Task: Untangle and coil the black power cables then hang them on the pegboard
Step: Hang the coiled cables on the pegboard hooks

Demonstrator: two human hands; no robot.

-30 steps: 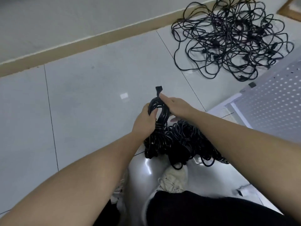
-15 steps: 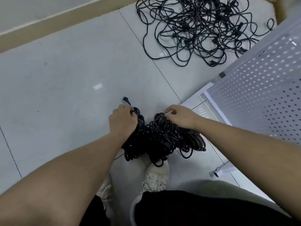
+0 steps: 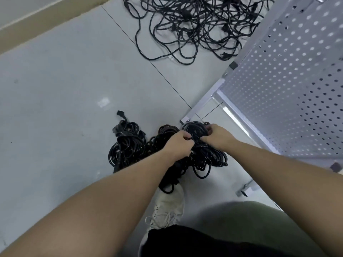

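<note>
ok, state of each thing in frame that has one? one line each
left hand: gripping the right-hand coil
right hand: gripping the same coil
right-hand coil: wound, on the floor, held by both hands
left coil: wound, lying free on the floor, plug sticking out
loose cables: tangled, untouched
pegboard: no cables seen hanging
</note>
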